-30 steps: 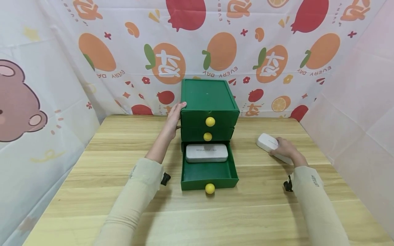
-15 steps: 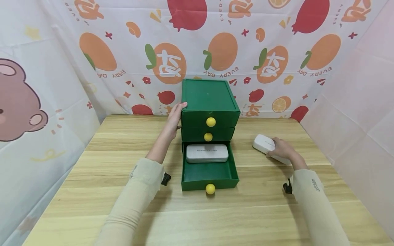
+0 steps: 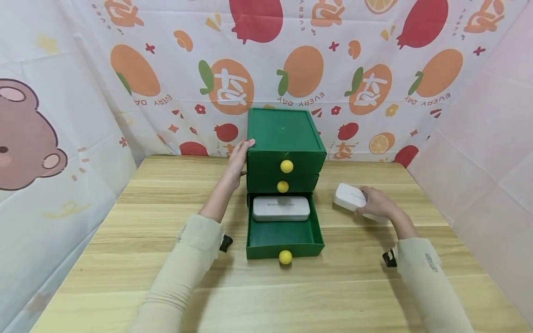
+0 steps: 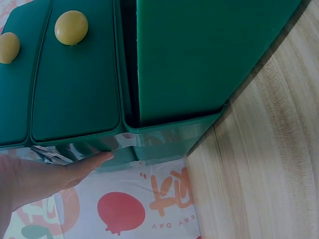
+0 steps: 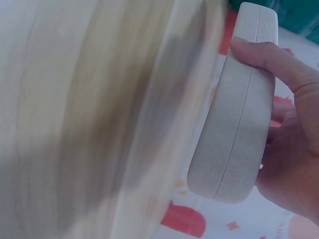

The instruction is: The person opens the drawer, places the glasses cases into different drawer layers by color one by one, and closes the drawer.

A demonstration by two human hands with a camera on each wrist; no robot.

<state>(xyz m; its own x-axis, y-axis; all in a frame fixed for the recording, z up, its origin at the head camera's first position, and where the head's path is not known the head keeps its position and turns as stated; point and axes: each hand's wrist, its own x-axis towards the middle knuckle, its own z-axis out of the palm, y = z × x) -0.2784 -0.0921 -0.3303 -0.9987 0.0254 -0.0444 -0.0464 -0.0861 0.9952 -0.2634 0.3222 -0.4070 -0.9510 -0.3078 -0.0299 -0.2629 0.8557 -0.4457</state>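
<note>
A small green drawer cabinet (image 3: pixel 285 129) with yellow knobs stands on the table. Its bottom drawer (image 3: pixel 285 252) is pulled out, and a pale glasses case (image 3: pixel 281 212) with printed lettering lies across the back part of it. My left hand (image 3: pixel 237 162) rests against the cabinet's left side, fingertips at the top edge; the left wrist view shows the thumb (image 4: pixel 84 167) stretched along that side. To the right of the cabinet, my right hand (image 3: pixel 376 203) grips a second pale glasses case (image 3: pixel 349 196). In the right wrist view the thumb lies across this case (image 5: pixel 232 124), near one end.
The wooden table (image 3: pixel 266 296) stretches in front and to both sides. A fruit-print cloth (image 3: pixel 166 125) hangs close behind the cabinet. Pale cloths line the left and right sides. The two upper drawers (image 3: pixel 266 182) are closed.
My right hand has moved left toward the cabinet, carrying the glasses case with it. The left hand stays at the cabinet's side, and the drawer has not moved.
</note>
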